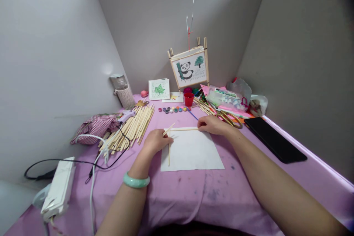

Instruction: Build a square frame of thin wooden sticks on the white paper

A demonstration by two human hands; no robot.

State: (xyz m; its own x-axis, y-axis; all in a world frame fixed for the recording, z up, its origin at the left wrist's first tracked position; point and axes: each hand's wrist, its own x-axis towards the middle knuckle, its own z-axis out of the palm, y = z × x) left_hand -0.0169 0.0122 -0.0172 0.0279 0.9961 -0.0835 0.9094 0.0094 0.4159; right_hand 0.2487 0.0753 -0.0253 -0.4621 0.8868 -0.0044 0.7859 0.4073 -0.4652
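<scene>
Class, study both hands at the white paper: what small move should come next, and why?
Perhaps lay the slanted stick in the left hand along the right side of the white paper: no stick lies there, while the top stick and left stick lie near two other sides, and the right hand is at the top stick's right end.

Rectangular white sheet (193, 153): paper, matt, smooth. Thin pale straight sticks (169, 156) on it: bare wood, matt. Lilac tablecloth (235, 199): matt cloth, creased. Gold-coloured loop-handled scissors (227, 117): glossy, metallic-looking. Red tapered cup (189, 100): shiny, apparently plastic. Pale-green ring-shaped bangle (136, 181): polished, smooth.
</scene>
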